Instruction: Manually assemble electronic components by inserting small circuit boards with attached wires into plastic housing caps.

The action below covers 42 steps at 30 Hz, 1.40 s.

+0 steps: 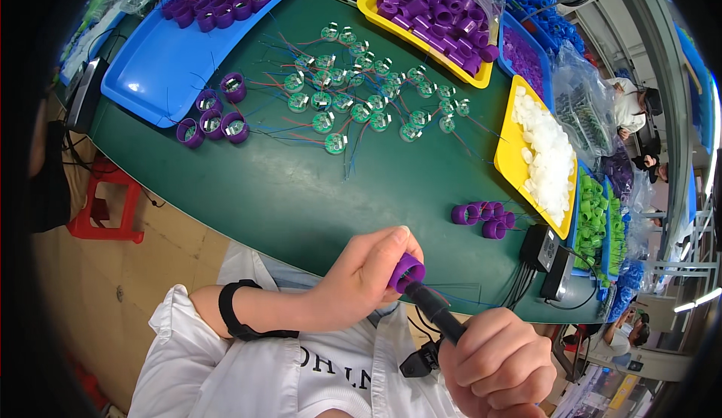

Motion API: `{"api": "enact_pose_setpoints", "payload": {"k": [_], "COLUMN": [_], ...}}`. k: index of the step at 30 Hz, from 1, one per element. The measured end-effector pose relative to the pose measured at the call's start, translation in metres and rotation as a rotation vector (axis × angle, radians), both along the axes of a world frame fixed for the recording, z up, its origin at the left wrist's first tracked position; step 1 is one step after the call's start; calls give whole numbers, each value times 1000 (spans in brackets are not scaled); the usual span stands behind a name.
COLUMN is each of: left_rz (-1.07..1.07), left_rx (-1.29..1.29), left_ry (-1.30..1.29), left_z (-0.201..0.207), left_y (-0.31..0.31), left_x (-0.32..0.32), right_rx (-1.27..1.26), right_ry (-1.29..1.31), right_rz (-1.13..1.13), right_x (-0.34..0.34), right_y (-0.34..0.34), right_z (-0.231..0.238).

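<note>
My left hand (365, 271) is closed round a short purple plastic cylinder (410, 265), its open end turned toward my right hand. In my right hand (498, 361) is a black rod-shaped tool (438, 313), gripped in the fist. The tool's tip points into the mouth of the cylinder; what it touches inside is hidden. A thin red and blue wire (459, 300) trails out beside the tool. Both hands are at the near edge of the green table (301, 185). A small group of purple cylinders (494, 228) stands just beyond them on the right.
Several round green circuit boards (335, 143) with thin wires spread across the table. Purple cylinders (235, 128) stand by a blue tray (135, 80) at left. A yellow tray (481, 78) of purple parts and another yellow tray (508, 143) of white pieces lie right. Black boxes (538, 247) with cables sit at the right edge.
</note>
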State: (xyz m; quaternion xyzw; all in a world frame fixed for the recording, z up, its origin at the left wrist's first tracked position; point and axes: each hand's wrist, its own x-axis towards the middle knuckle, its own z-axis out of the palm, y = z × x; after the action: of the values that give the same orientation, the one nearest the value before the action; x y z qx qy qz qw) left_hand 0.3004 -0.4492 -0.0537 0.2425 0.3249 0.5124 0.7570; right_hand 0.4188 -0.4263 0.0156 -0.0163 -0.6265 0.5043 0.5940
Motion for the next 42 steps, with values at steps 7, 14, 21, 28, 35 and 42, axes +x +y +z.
{"api": "enact_pose_setpoints", "payload": {"k": [7, 14, 21, 28, 35, 42], "left_rz": [133, 257, 280, 242, 379, 565], "left_rx": [135, 83, 68, -68, 412, 779], "left_ry": [179, 236, 371, 224, 433, 1430], "left_z": [-3, -4, -19, -23, -13, 14], "left_y": [-5, -4, 5, 16, 22, 10], "left_x": [7, 11, 16, 2, -15, -18], "right_rx": [78, -6, -58, -30, -253, -395], "right_ry": [-28, -2, -118, -183, 509, 236], "right_rz": [154, -20, -21, -10, -117, -291], "right_x": [9, -4, 1, -2, 16, 34], "right_y": [11, 9, 10, 21, 31, 28], "right_z": [-17, -23, -43, -52, -21, -36]}}
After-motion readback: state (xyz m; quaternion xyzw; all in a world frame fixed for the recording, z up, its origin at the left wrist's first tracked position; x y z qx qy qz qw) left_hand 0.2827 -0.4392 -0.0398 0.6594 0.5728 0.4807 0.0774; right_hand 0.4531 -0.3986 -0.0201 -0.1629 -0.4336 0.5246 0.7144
